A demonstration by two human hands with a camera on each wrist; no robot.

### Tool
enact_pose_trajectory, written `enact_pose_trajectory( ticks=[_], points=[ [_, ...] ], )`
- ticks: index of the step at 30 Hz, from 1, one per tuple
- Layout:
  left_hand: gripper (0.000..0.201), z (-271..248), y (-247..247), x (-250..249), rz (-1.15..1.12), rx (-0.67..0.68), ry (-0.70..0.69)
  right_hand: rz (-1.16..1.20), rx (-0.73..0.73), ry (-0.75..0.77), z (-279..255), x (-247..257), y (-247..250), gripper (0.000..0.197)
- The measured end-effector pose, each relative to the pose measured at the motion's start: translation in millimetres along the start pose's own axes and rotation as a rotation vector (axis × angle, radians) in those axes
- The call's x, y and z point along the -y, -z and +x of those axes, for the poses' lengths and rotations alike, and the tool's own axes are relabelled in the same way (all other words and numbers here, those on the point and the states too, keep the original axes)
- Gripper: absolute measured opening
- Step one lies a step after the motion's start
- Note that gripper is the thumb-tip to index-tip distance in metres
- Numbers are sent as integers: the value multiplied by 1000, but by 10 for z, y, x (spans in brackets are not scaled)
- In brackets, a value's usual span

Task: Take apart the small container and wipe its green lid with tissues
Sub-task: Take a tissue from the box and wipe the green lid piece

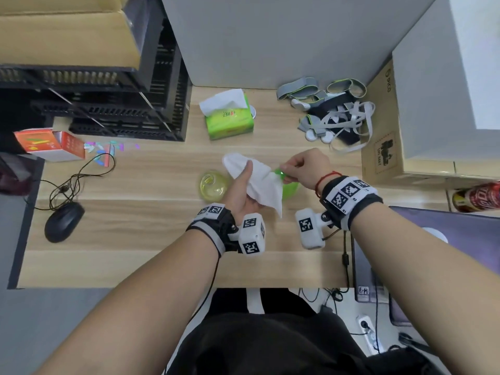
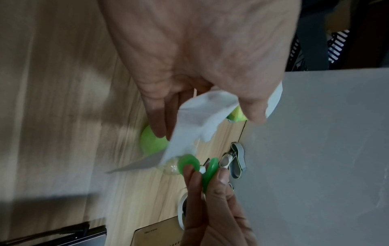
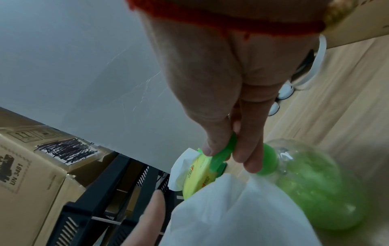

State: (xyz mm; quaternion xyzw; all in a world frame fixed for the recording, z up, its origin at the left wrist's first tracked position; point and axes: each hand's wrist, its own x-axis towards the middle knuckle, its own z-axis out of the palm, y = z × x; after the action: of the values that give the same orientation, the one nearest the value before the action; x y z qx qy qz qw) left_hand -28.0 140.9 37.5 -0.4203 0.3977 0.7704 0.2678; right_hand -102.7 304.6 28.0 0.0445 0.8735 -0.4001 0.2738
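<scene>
A: Head view status check. Is the small container apart?

B: Judged partly. Two rounded translucent pieces lie on the bench (image 1: 151, 185): a yellowish shell (image 1: 213, 186) to the left of the hands, and a green shell (image 1: 290, 189) under the right wrist. They are separate, with the tissue between them.

A: State of the hands?

B: Left hand (image 1: 243, 190) is clenched round a white tissue (image 1: 259, 182), thumb on top, with the sheet draping down toward the near edge. Right hand (image 1: 305, 165) pinches the green lid (image 3: 223, 154) between thumb and fingers, held above the bench.

A: Is the lid free of everything?

B: Cannot confirm. In the right wrist view, a green ball-shaped part (image 3: 268, 159) with clear plastic behind it sits just beside the pinched lid; whether the two are joined is not clear.

A: Wiping progress?

B: The tissue edge meets the green lid at the right fingertips, so wiping is judged in hand or about to begin. How much of the lid is clean cannot be told.

A: Supply?

B: Tissue pack (image 1: 230, 117) stands at the far side of the bench, one sheet protruding.
</scene>
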Motion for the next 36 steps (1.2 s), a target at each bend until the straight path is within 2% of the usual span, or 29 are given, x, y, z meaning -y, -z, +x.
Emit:
enact_pose_trajectory(
  ticks=[2,5,7,10,12,19,24,28,31,36],
  points=[
    [59,-29,-65,-33,47,-26,-8,7,9,12,12,-12,41,18],
    [42,-42,-139,-46,180,-132,-87,13,56,11,34,-17,68,13],
    [34,-45,-174,-61,222,-131,-119,87,80,-8,36,-8,65,10],
    [33,-50,-198,-82,222,-139,-109,232,101,-84,28,4,99,23],
    [33,-56,-192,-81,228,-141,-98,245,115,-127,37,-9,120,30],
    [37,-94,-248,-73,243,-98,-86,125,98,-206,140,-9,106,42],
    [38,-114,-250,-61,250,-101,-71,20,21,-203,153,-61,22,44],
    [36,-98,-268,-59,295,-130,-88,-21,75,-206,140,-41,112,49],
    [38,-89,-260,-61,307,-131,-80,-26,104,-204,137,-37,158,47],
    [39,-78,-264,-66,313,-140,-68,-89,60,-195,163,9,83,43]
  ],
)
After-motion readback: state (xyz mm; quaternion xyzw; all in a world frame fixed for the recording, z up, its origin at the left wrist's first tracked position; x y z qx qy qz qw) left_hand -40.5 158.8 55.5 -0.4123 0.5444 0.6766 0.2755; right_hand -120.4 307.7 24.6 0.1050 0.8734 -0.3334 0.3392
